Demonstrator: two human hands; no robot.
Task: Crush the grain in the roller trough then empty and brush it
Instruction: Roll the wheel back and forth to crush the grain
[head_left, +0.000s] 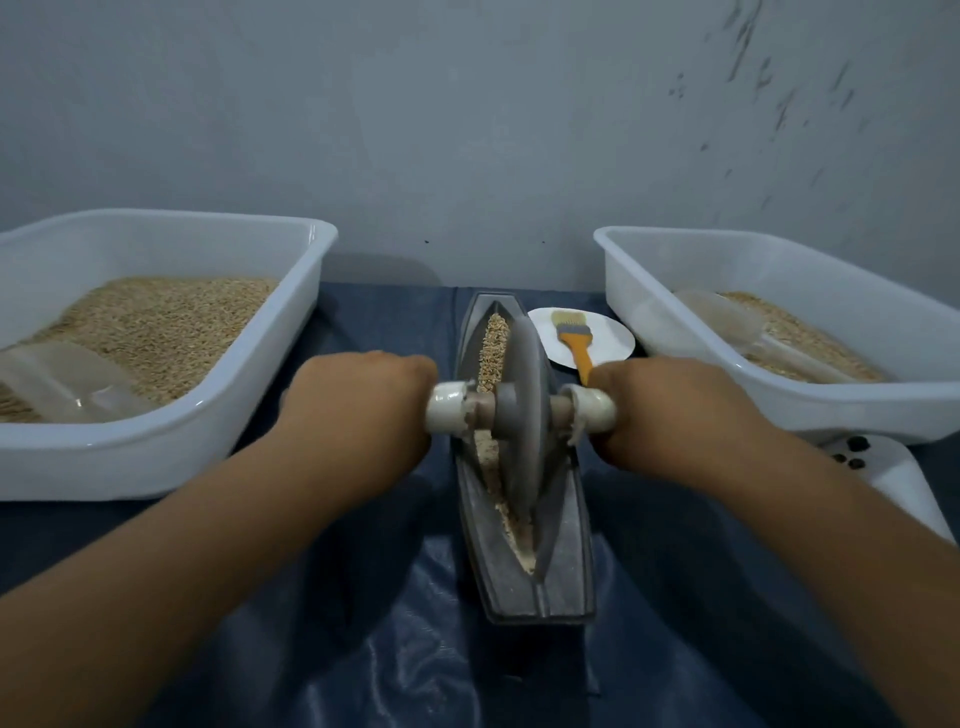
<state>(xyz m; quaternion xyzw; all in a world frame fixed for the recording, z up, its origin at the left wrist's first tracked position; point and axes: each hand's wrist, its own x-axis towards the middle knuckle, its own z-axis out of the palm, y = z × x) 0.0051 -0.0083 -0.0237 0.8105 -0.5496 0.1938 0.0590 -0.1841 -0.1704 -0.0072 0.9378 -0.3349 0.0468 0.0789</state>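
Dark blue cloth-covered table (363, 649): crushing underway, left hand (358, 400) and right hand (670, 410) curled round white axle handles (445, 413) of grey disc roller (522, 415) in boat-shaped grey trough (566, 561); far whole grain (493, 343) wants a forward roll next.

Dim, bluish light; soft, perhaps motion-blurred edges.

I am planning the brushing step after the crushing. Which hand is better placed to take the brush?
The right hand. The brush lies on a small white plate just beyond it, right of the trough. The left hand would have to cross over the roller wheel.
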